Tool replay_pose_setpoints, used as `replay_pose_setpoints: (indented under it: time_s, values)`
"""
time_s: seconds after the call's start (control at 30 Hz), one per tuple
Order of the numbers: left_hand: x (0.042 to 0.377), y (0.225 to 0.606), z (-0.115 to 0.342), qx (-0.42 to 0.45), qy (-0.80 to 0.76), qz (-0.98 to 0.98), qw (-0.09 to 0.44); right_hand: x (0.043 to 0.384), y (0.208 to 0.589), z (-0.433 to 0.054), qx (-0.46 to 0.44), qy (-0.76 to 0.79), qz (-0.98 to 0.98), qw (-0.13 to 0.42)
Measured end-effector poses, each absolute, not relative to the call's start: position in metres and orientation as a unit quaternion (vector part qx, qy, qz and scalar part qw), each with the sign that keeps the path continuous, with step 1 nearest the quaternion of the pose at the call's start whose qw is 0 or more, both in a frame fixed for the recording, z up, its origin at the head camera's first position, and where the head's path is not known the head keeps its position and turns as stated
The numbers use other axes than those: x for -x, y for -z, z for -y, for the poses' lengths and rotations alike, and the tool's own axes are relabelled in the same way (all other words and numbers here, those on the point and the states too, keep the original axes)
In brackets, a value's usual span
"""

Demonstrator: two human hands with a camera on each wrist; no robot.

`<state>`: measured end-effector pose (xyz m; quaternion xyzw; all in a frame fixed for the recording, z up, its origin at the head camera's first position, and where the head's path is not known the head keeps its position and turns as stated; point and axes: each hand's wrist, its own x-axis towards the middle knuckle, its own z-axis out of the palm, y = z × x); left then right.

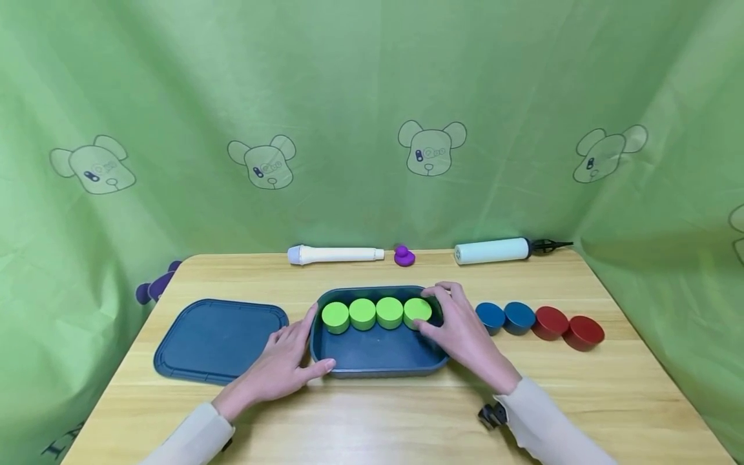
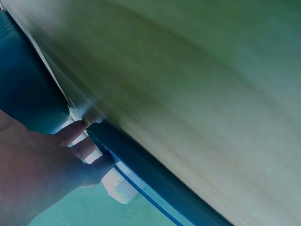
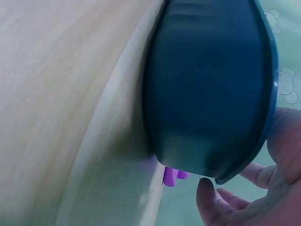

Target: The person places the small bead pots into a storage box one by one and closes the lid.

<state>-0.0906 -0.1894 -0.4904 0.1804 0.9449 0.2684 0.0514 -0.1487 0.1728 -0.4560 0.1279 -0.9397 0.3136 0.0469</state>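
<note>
Green cloth (image 1: 349, 77) is hanging beyond the fingers and the wooden table (image 1: 372, 420). The right hand (image 1: 463, 328) is pinching the rightmost green disc (image 1: 418, 310) inside the blue tray (image 1: 374, 351); three other discs (image 1: 363, 314) are standing left of these fingers. The left hand (image 1: 283, 363), fingers spread, is touching the tray's left rim.

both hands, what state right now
Left hand: open, against the dark blue oblong plastic tray.
Right hand: holding the rightmost light green round block.
</note>
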Motion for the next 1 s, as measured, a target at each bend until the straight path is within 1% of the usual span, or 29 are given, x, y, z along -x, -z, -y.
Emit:
replay_pose_setpoints:
  time_s: [0.23,0.67,1.0]
  values:
    - [0.091,0.491,0.191,-0.176,-0.265,-0.946,0.057,0.143,0.449,-0.176,-0.134,-0.341,0.927,0.079]
    - [0.091,0.492,0.192,-0.177,-0.264,-0.947,0.052,0.128,0.44,-0.198,-0.148,-0.368,0.911,0.11]
    - [0.091,0.49,0.191,-0.183,-0.272,-0.944,0.049,0.122,0.443,-0.225,-0.174,-0.372,0.889,0.202]
